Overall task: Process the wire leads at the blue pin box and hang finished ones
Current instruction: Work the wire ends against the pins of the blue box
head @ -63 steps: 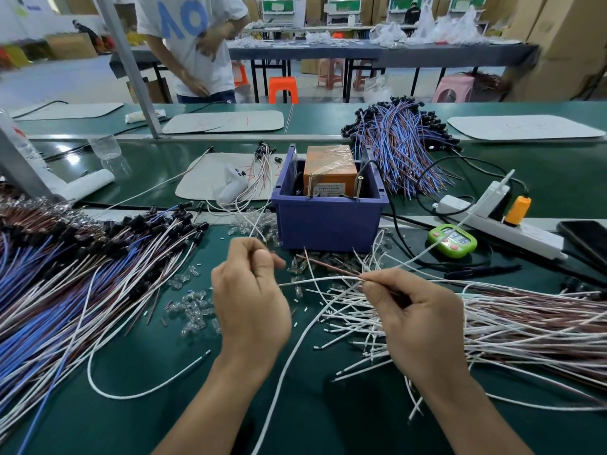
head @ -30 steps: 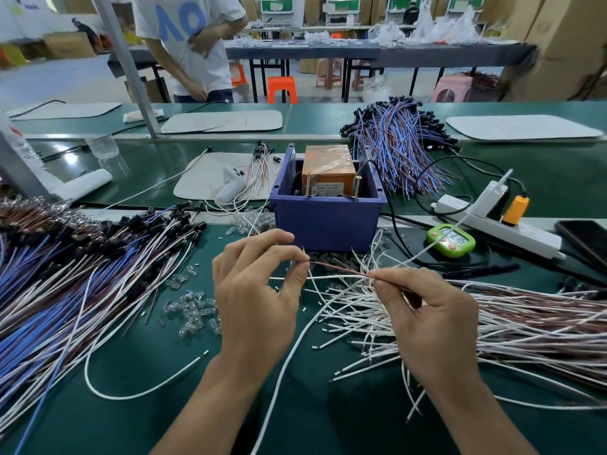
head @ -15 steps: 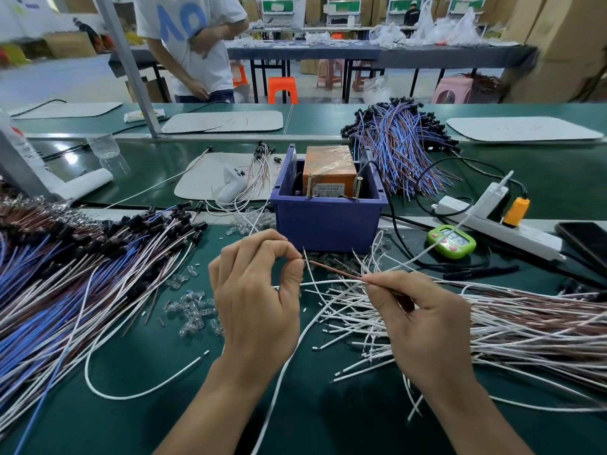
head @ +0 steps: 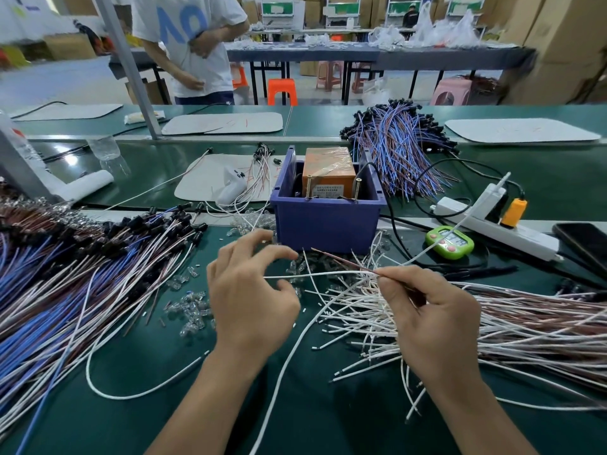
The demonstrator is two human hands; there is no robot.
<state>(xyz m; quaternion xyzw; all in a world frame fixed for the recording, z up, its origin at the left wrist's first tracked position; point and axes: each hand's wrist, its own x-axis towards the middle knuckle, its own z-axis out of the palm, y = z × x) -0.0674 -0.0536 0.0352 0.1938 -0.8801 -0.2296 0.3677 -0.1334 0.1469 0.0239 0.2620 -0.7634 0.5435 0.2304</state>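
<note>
The blue pin box (head: 328, 226) stands mid-table with an orange block (head: 329, 170) inside and two brass pins (head: 356, 188) at its front rim. Just in front of it, my right hand (head: 433, 320) pinches a brown lead (head: 341, 260) and a white lead (head: 322, 274) together; both point left toward my left hand (head: 249, 293). My left hand hovers with index finger and thumb curved and apart, and the white lead's tip lies in the gap between them, not gripped. Loose white and brown leads (head: 492, 320) lie piled under and right of my right hand.
Blue, white and brown leads with black caps (head: 82, 277) fan across the left. Clear small parts (head: 190, 310) litter the mat near my left hand. A green timer (head: 450, 246), power strip (head: 512, 231) and phone (head: 584, 244) sit right. Another person (head: 193, 44) stands beyond the far table.
My left hand's thumb and index finger, pinched together at the lead ends a moment ago, have spread apart. My right hand keeps its pinch on the leads in nearly the same place.
</note>
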